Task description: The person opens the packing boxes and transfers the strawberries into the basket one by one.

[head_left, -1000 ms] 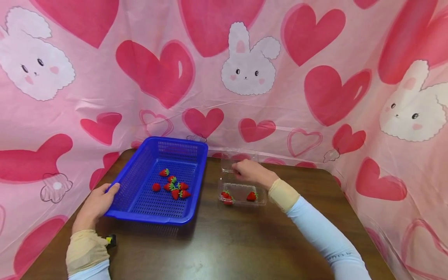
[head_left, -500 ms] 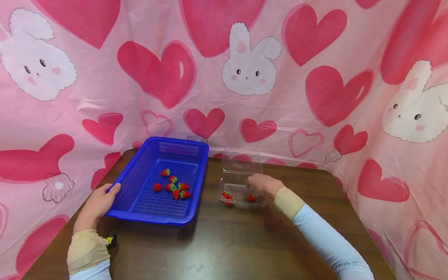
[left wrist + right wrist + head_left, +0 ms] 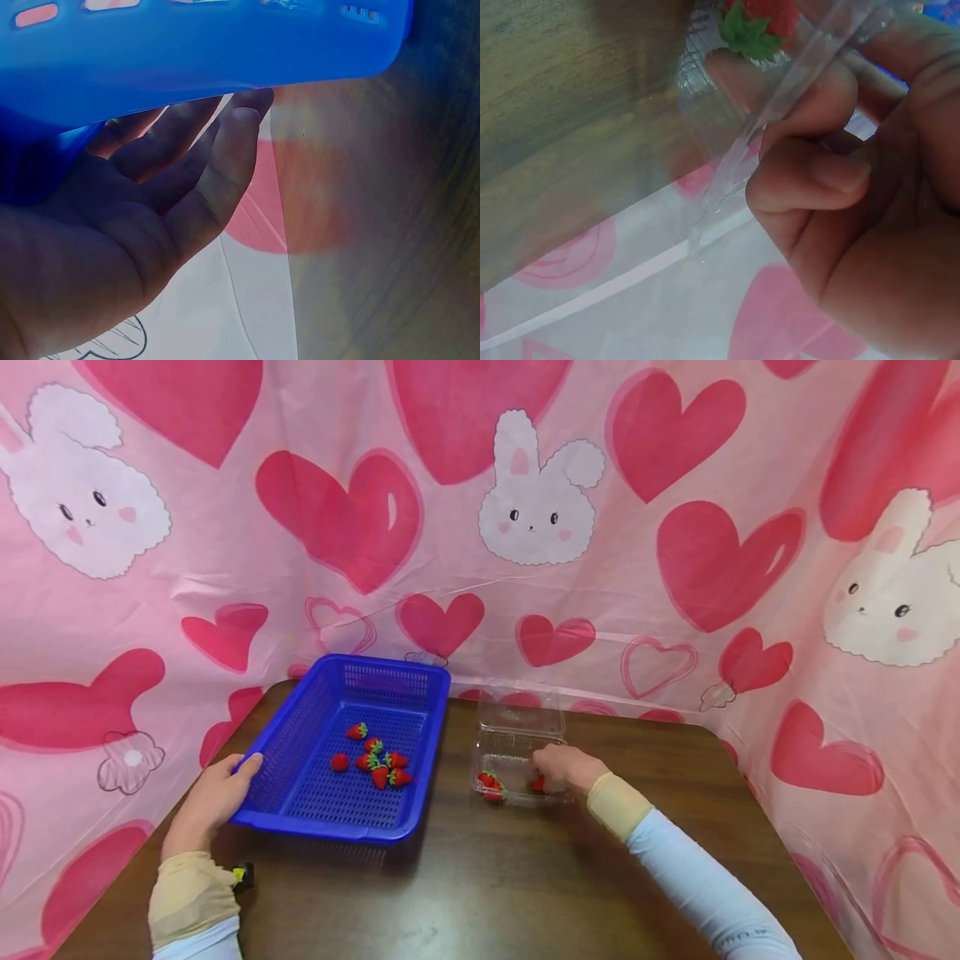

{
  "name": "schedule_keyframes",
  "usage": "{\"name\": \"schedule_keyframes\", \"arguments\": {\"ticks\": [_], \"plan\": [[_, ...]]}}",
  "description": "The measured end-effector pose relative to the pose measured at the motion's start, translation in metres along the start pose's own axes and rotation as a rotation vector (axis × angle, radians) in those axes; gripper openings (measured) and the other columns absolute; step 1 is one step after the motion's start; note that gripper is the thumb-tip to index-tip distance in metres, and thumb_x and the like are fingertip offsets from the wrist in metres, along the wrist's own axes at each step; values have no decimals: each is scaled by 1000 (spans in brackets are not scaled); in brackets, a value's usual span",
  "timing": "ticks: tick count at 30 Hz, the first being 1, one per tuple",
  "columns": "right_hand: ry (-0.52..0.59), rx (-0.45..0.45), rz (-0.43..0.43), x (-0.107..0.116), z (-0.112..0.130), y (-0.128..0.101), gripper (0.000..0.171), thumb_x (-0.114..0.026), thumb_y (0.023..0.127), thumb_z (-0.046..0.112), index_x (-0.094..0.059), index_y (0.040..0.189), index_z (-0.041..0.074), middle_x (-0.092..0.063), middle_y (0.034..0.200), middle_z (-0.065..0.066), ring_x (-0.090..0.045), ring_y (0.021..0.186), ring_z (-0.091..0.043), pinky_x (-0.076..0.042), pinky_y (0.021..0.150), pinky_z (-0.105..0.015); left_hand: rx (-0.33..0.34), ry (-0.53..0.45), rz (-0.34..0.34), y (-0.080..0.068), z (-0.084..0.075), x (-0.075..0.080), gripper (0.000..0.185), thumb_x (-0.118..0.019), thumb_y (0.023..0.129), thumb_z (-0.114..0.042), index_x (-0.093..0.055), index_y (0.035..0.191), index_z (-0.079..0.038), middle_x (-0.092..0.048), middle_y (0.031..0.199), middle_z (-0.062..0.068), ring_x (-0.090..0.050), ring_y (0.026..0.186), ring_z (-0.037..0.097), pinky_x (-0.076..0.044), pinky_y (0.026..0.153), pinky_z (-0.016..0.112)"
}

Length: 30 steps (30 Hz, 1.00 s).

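Observation:
My left hand [image 3: 217, 793] grips the near left side of a blue plastic basket [image 3: 330, 827], thumb over the rim; in the left wrist view its fingers [image 3: 238, 142] curl under the edge. Several strawberries [image 3: 380, 777] with green leaves lie inside the basket. My right hand [image 3: 566, 766] reaches down into a clear plastic clamshell box [image 3: 510, 743] and pinches a strawberry [image 3: 538, 783] at its right side. The right wrist view shows this strawberry [image 3: 757, 26] at the fingertips, behind the box's clear wall. Other strawberries [image 3: 491, 787] sit in the box's left corner.
The box's lid [image 3: 521, 717] stands open at the back. Both containers are on a brown wooden table [image 3: 480, 893]. A pink cloth [image 3: 450, 560] with hearts and rabbits hangs close behind it. A small black and yellow item [image 3: 243, 877] is at the left wrist.
My right hand has moved from above the middle of the box down and rightward, onto the strawberry at the box's right side. The left hand keeps its hold on the basket.

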State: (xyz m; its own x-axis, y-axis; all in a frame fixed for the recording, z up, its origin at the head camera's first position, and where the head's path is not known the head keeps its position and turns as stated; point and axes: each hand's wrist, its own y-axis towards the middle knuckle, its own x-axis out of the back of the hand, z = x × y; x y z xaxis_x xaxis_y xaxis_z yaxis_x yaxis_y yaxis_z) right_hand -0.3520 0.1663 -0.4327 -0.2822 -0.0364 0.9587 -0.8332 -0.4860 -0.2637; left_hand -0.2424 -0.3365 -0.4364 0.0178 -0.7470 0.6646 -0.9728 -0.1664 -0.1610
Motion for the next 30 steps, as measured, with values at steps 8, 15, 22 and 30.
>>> {"name": "schedule_keyframes", "arguments": {"ticks": [8,15,22,30], "plan": [[-96,41,-48,-6,1,6,9,-74,80,3,-69,77,10,-59,69,-1,-47,63,-18,-48,60,-34,3,-14,-2,-1,0,-1,74,-25,103,-53,-36,141,9,-55,121,34,-56,105,41,-45,89,53],[-63,43,-154,0,-2,7,17,-79,82,19,-67,92,13,-62,76,0,-54,66,-17,-55,66,-35,-4,-18,3,-1,0,-1,74,-25,103,-53,-36,141,9,-55,121,33,-56,105,40,-45,87,49],[-21,152,-321,11,-1,13,21,-77,85,23,-59,93,14,-58,72,3,-51,62,-13,-50,59,-29,1,-15,6,-2,0,0,75,-24,103,-54,-34,142,9,-52,125,35,-55,107,42,-45,89,52],[41,232,-528,20,12,20,22,-72,86,28,-56,93,15,-51,72,5,-46,61,-10,-42,54,-22,6,-20,17,-2,-2,0,76,-24,103,-54,-34,143,9,-53,124,34,-56,106,40,-46,88,50]]}}
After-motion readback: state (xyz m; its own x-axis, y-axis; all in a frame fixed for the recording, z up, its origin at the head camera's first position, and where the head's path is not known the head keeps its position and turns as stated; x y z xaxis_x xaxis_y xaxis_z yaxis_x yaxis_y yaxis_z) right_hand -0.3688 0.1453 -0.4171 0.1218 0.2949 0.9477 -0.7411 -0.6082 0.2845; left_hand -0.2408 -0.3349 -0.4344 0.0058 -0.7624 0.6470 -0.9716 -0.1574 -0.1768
